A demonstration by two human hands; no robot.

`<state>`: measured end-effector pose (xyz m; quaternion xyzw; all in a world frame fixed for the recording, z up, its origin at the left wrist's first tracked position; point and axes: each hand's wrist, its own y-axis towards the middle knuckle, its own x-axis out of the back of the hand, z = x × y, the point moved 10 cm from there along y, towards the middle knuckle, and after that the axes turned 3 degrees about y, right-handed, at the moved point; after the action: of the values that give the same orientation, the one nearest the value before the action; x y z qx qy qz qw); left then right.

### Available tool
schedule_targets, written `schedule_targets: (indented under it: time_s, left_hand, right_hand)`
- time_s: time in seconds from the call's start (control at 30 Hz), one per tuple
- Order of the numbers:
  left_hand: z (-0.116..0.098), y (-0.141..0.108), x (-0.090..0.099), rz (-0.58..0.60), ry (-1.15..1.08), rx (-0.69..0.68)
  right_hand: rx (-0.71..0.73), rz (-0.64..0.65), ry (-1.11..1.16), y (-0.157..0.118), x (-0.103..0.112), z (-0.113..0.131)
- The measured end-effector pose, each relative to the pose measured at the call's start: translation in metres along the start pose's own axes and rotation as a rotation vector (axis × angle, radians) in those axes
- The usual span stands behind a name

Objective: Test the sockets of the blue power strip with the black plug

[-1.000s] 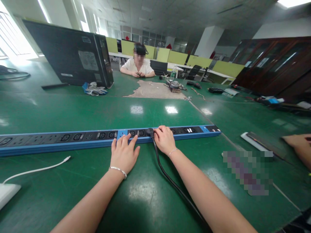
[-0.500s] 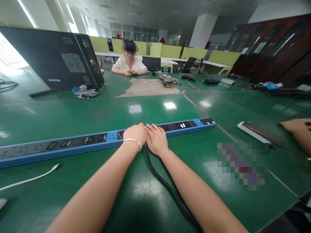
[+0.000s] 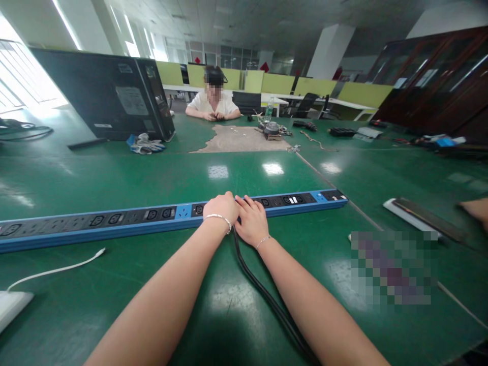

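A long blue and black power strip with rows of sockets lies across the green table. My left hand is closed over its middle, at the end of a thick black power cable. Whatever plug the cable ends in is hidden under the fingers. Right beside it, my right hand rests with fingers stretched out over the strip, touching my left hand. From between the two hands the cable runs down toward me, along the inner side of my right forearm.
A white cable lies at the left, near a white device. Behind it stand a black computer case and work gloves. Another person sits across the table. A phone-like slab and a person's arm are at the right.
The view has shifted slightly, so the scene sits a little further right. Both hands stay at the same place on the strip. The arm at the right edge shows less.
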<state>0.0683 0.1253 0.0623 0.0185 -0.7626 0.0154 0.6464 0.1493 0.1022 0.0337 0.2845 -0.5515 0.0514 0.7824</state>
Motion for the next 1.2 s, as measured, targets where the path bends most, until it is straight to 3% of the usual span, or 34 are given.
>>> schedule_targets:
  time_s: [0.4,0.47,0.6,0.7,0.8,0.97,1.07,1.2]
  left_hand:
    - [0.004,-0.002,0.008,0.006,-0.023,0.003]
    - [0.0,-0.008,0.027,-0.034,-0.039,0.016]
    - [-0.013,-0.021,0.102,-0.273,-0.134,-0.065]
    - [0.004,-0.02,0.132,-0.3,-0.104,-0.075]
    - [0.055,-0.014,0.124,-0.228,-0.068,0.026]
    - [0.14,-0.016,0.078,-0.035,-0.071,0.155]
    - [0.156,-0.021,0.061,0.024,-0.055,0.154]
    - [0.157,-0.021,0.049,0.06,-0.057,0.15]
  right_hand:
    - [0.005,-0.066,-0.008,0.0,0.001,-0.001]
    - [0.013,-0.058,-0.014,0.001,0.001,0.0]
    - [0.019,-0.06,-0.028,0.001,0.002,0.001]
    - [0.015,-0.073,-0.029,0.0,0.002,0.0]
    - [0.019,-0.085,-0.021,0.0,0.001,-0.001]
    - [0.025,-0.096,-0.012,0.001,0.0,-0.001]
    - [0.021,-0.101,-0.014,0.001,0.001,-0.001]
    - [0.02,-0.104,-0.015,0.0,0.002,-0.001]
